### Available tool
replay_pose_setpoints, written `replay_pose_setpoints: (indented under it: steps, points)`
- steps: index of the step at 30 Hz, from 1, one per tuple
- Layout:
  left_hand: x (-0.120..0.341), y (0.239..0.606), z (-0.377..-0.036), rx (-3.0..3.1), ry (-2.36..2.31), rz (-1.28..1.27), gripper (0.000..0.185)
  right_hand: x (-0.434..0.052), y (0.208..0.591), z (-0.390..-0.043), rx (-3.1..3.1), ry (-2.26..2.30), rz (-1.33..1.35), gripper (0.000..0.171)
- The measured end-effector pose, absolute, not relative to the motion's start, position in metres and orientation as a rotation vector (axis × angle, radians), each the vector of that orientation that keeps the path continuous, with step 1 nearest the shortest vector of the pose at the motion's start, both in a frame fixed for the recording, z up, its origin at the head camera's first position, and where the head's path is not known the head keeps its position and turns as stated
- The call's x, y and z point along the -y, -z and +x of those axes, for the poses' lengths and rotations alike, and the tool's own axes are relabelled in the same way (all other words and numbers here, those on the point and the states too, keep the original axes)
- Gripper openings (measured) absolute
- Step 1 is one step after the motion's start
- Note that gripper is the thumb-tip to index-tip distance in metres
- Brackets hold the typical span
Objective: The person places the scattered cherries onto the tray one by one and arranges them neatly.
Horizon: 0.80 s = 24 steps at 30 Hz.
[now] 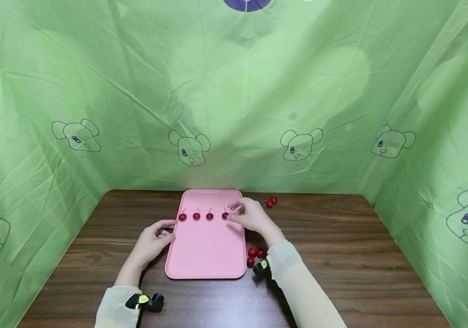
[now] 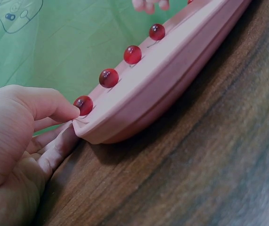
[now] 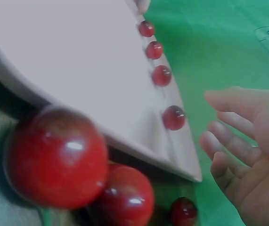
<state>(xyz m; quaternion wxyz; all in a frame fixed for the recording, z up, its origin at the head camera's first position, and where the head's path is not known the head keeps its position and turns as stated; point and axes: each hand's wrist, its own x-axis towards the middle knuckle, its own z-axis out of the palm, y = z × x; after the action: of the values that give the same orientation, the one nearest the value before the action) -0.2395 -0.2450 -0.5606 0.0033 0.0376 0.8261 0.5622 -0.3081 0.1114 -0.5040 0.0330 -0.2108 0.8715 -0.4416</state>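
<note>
Green cloth walls the wooden counter [image 1: 340,246]; a tray [image 1: 207,250] near its far edge holds 4 cherries [image 1: 196,216]. Right hand [image 1: 250,215] hovers open beside the last; left hand [image 1: 154,239] rests open-fingered against the tray

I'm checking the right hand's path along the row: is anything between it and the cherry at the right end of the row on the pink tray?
Nothing visible. The right hand is open beside the fourth cherry on the pink tray, with only bare tray between its fingertips and the fruit in the right wrist view.
</note>
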Motion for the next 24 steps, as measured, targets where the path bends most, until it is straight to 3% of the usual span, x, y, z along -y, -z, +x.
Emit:
replay_pose_setpoints:
  steps: [24]
  points:
    - [0.244, 0.560, -0.239, -2.598, -1.749, 0.084, 0.043, -0.145, 0.469, -0.275, -2.691, 1.492, -0.715, 0.029]
